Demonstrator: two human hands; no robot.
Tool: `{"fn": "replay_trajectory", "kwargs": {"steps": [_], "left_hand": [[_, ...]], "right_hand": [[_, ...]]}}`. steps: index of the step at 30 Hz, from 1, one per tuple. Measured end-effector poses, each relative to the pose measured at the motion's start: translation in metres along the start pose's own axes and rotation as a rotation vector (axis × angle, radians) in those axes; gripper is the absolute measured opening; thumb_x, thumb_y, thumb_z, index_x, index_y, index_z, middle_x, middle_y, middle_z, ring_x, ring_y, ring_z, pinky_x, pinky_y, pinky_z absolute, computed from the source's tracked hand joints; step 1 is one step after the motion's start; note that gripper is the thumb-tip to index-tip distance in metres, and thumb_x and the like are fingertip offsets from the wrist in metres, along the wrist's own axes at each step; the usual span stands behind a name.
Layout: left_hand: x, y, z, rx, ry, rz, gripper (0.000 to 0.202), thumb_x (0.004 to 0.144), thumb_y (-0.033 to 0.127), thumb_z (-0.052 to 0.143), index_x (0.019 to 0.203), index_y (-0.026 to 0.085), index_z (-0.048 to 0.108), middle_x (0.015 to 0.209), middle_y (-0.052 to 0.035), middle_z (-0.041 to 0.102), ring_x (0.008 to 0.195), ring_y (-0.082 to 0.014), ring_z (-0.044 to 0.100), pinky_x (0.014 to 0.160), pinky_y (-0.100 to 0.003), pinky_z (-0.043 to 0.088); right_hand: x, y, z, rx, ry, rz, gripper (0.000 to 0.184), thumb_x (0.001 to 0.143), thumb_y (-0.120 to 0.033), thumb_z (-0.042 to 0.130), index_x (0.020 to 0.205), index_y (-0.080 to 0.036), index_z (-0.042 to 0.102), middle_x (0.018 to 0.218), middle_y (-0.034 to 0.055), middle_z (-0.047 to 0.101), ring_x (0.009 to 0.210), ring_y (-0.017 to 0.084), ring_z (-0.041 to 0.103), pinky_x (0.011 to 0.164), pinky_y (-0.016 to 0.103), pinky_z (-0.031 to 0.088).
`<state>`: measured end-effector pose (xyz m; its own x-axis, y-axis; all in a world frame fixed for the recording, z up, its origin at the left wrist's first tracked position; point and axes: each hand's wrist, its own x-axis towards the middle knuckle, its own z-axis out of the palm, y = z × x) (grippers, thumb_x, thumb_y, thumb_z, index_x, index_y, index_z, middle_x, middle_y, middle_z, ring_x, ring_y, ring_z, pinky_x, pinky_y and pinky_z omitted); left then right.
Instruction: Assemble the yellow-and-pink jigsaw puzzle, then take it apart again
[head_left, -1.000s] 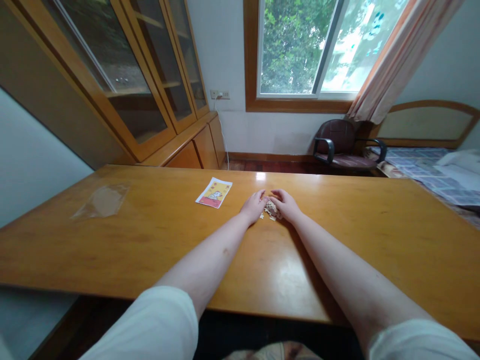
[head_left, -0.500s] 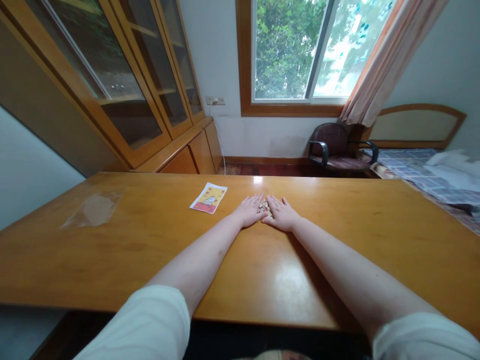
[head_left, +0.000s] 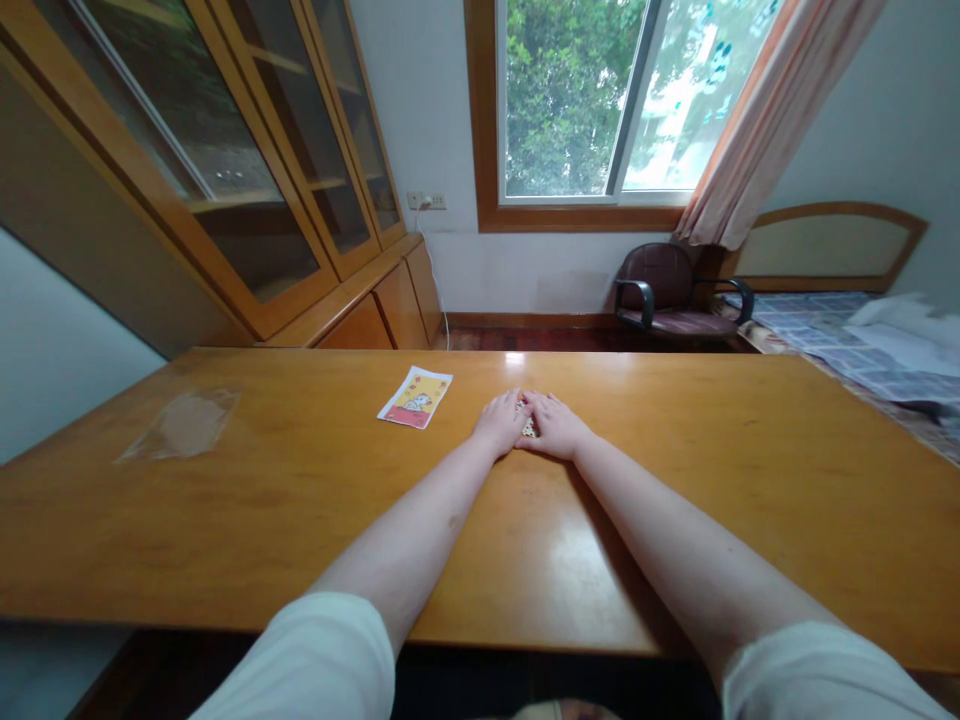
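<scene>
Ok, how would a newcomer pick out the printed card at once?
Find the wooden table below the window. On it, left of the person's left hand, lies a white-edged card. Unlike the clear plastic farther left, it bears a yellow and pinkish-red picture.

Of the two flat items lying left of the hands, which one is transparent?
The plastic wrapping, farther left; the printed card, nearer the left hand, is opaque.
</scene>
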<state>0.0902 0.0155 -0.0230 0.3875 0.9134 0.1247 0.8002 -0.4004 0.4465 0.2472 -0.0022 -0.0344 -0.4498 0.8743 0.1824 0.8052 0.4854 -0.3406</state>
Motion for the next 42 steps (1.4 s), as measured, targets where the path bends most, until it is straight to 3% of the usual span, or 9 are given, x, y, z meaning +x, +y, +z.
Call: {"fn": "replay_trajectory", "kwargs": {"steps": [4,8,14,18,24,26,30,34,42], "left_hand": [[0.002,0.014,0.01,0.009,0.035,-0.059,0.055,0.097,0.04,0.03,0.14,0.008,0.042,0.143,-0.0178,0.047,0.133,-0.0274,0.044,0.111,-0.042,0.032],[0.003,0.016,0.011,-0.108,0.058,-0.052,0.054,0.096,0.039,0.033,0.142,0.011,0.04,0.144,-0.0165,0.047,0.132,-0.0273,0.045,0.111,-0.042,0.034],[0.003,-0.003,0.003,-0.376,0.138,-0.096,0.053,0.095,0.037,0.039,0.142,0.013,0.04,0.146,-0.0151,0.045,0.135,-0.0231,0.042,0.113,-0.039,0.033],[-0.005,-0.024,-0.005,-0.443,0.177,-0.137,0.05,0.096,0.032,0.037,0.141,0.011,0.039,0.145,-0.0161,0.046,0.134,-0.0197,0.043,0.112,-0.035,0.035],[-0.029,-0.041,-0.027,-0.115,0.129,-0.114,0.05,0.095,0.03,0.038,0.141,0.013,0.041,0.146,-0.0147,0.045,0.136,-0.023,0.041,0.115,-0.038,0.03],[-0.034,-0.039,-0.028,0.064,0.1,-0.1,0.053,0.093,0.029,0.038,0.143,0.011,0.039,0.15,-0.014,0.039,0.141,-0.0246,0.032,0.119,-0.041,0.021],[-0.032,-0.032,-0.025,0.326,0.135,-0.233,0.062,0.092,0.034,0.038,0.149,0.009,0.029,0.159,-0.0116,0.02,0.148,-0.0272,0.011,0.121,-0.046,0.008],[-0.026,-0.032,-0.022,0.395,0.057,-0.305,0.069,0.093,0.04,0.032,0.152,0.007,0.018,0.16,-0.0108,0.009,0.148,-0.0269,0.004,0.121,-0.046,0.006],[-0.019,-0.036,-0.021,0.415,-0.044,-0.318,0.071,0.094,0.044,0.025,0.152,0.004,0.015,0.16,-0.0131,0.006,0.148,-0.0269,0.002,0.121,-0.047,0.005]], "right_hand": [[0.005,-0.001,0.004,-0.003,-0.011,-0.063,0.085,0.075,-0.045,0.064,0.145,-0.005,0.036,0.15,0.0234,0.036,0.14,0.033,0.031,0.116,0.05,0.023],[0.005,-0.003,0.001,0.054,0.018,-0.1,0.082,0.074,-0.039,0.063,0.145,-0.007,0.036,0.148,0.0214,0.039,0.138,0.032,0.036,0.115,0.048,0.027],[-0.003,-0.001,-0.002,0.132,0.125,0.049,0.087,0.077,-0.051,0.062,0.145,-0.007,0.033,0.144,0.0232,0.043,0.133,0.032,0.042,0.113,0.047,0.031],[-0.011,0.006,-0.006,0.101,0.204,0.178,0.077,0.084,-0.053,0.055,0.144,-0.01,0.034,0.144,0.0212,0.044,0.135,0.032,0.04,0.113,0.049,0.028],[-0.027,0.025,-0.012,-0.002,0.244,0.294,0.074,0.087,-0.053,0.049,0.144,-0.007,0.036,0.149,0.0224,0.037,0.141,0.032,0.03,0.117,0.052,0.017],[-0.031,0.032,-0.014,-0.034,0.244,0.341,0.073,0.088,-0.051,0.048,0.145,-0.008,0.033,0.151,0.0214,0.035,0.142,0.032,0.028,0.117,0.052,0.015],[-0.033,0.036,-0.017,-0.16,0.177,0.443,0.075,0.091,-0.048,0.041,0.15,-0.005,0.023,0.156,0.0186,0.025,0.146,0.028,0.018,0.118,0.05,0.01],[-0.029,0.032,-0.019,-0.222,0.069,0.479,0.074,0.094,-0.048,0.033,0.152,-0.005,0.017,0.158,0.0161,0.017,0.147,0.026,0.012,0.119,0.047,0.01],[-0.023,0.032,-0.021,-0.237,-0.051,0.534,0.078,0.094,-0.054,0.03,0.152,-0.002,0.015,0.159,0.0179,0.012,0.147,0.026,0.01,0.118,0.043,0.011]]}}
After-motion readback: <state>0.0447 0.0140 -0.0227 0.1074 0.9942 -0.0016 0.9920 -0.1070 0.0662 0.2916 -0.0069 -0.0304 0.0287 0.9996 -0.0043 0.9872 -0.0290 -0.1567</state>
